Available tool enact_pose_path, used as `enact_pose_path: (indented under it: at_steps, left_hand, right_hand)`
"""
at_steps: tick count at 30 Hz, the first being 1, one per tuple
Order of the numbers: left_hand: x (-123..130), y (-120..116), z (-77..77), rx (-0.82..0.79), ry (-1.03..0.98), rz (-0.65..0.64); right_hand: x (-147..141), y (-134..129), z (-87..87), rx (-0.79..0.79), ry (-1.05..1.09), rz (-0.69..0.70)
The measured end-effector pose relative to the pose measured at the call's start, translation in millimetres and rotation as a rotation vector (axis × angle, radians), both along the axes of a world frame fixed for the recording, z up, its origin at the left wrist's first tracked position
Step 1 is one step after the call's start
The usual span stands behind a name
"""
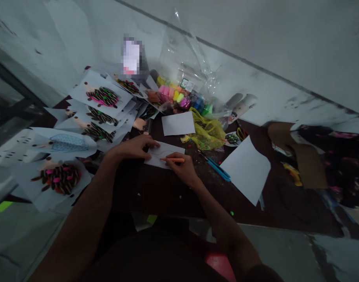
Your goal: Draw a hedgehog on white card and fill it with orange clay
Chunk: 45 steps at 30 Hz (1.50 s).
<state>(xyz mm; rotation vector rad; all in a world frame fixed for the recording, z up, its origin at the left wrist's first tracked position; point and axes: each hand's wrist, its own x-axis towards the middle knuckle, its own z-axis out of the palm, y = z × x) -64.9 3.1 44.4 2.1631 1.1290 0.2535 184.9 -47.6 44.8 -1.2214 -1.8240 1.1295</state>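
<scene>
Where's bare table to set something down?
Mostly bare table: between left forearm and right forearm, below the small sheet. Right of the big sheet, below the cardboard, looks bare too, though dim. Crowded: left, under pictures; behind, with yellow net and clear bag.

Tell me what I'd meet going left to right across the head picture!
Blue-patterned animal picture → left hand on small paper → right hand, its grip around an orange pen → blue tool → white sheet → brown cardboard → dark patterned cloth.

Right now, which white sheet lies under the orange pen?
The small sheet under the left hand: it shows a faint curve, while the rear sheet and the large sheet at right look blank.
</scene>
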Motion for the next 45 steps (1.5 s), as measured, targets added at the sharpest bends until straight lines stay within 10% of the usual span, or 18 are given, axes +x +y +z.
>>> enact_pose_path:
  at_steps: [45]
  left_hand:
    - [2,-1,1.6,-0.003,-0.004,0.018]
  right_hand:
    - [23,3,7.8,-0.038,-0.053,-0.049]
